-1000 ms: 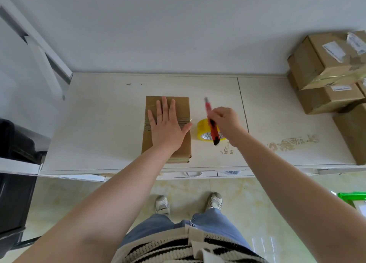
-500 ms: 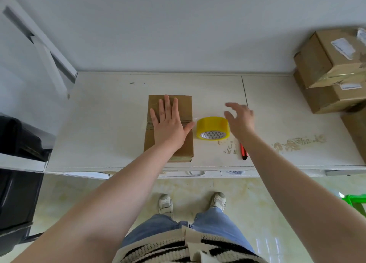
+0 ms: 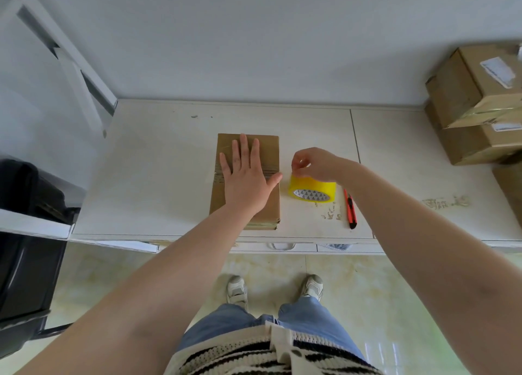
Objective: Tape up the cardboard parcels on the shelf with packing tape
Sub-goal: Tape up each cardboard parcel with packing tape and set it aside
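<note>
A flat brown cardboard parcel (image 3: 269, 148) lies on the pale shelf (image 3: 158, 177), with a band of tape across its middle. My left hand (image 3: 247, 177) rests flat on top of it, fingers straight and spread. Just to the right stands a yellow roll of packing tape (image 3: 312, 189) on its edge. My right hand (image 3: 316, 165) is over the roll's top, thumb and fingertips pinching at its upper left edge.
A red utility knife (image 3: 350, 208) lies on the shelf right of the roll. Stacked cardboard boxes (image 3: 477, 103) fill the far right. A black bin (image 3: 25, 233) stands at the left, and a white slanted frame (image 3: 70, 52) rises at the back left.
My right hand put the red knife down on the shelf, then moved left onto the tape roll and pinched its top edge. My left hand stayed flat on the parcel.
</note>
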Available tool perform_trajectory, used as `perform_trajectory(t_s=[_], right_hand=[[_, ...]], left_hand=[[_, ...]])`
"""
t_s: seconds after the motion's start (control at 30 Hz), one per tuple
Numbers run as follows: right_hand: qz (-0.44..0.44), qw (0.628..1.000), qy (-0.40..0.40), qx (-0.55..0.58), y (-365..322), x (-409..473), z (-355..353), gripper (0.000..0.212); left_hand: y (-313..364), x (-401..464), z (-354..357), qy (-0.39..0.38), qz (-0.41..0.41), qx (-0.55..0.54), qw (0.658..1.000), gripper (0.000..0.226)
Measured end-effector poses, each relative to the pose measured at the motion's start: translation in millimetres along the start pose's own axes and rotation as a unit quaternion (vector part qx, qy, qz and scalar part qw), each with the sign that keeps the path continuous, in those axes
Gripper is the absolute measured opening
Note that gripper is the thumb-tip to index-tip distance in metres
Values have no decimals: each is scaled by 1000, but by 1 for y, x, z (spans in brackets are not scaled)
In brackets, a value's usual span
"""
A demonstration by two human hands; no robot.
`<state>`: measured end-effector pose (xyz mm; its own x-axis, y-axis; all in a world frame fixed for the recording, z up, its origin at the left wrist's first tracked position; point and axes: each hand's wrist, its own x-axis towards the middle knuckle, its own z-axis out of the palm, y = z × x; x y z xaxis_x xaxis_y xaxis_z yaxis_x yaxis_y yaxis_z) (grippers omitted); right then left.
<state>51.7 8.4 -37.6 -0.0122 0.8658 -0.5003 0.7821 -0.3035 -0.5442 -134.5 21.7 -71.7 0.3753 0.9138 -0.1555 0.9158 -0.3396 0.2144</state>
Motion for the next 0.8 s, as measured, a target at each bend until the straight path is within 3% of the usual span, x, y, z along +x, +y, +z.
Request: perform_trajectory(t_s=[0.27, 0.4, 0.5, 0.57, 0.67, 0.8], right_hand=[[45, 989, 121, 79, 11, -25, 18, 3], [82, 953, 211, 199, 18, -56, 23, 4], [71, 919, 268, 279, 9, -71, 23, 11], [63, 910, 289, 290, -2, -76, 23, 17], [48, 895, 314, 312, -16, -78, 25, 19], [37, 888, 320, 327, -25, -78, 29, 14]], left_hand=[[1, 1, 1, -9, -4, -7, 1000, 86], [0, 0, -3, -10, -1, -31, 999, 83], [7, -11, -14, 89, 82, -172, 978, 66], [22, -21, -26, 87, 132, -301, 940, 49], [47, -33, -37, 33, 51, -447, 893, 14], [56, -28, -47, -4, -116, -541, 833, 9]])
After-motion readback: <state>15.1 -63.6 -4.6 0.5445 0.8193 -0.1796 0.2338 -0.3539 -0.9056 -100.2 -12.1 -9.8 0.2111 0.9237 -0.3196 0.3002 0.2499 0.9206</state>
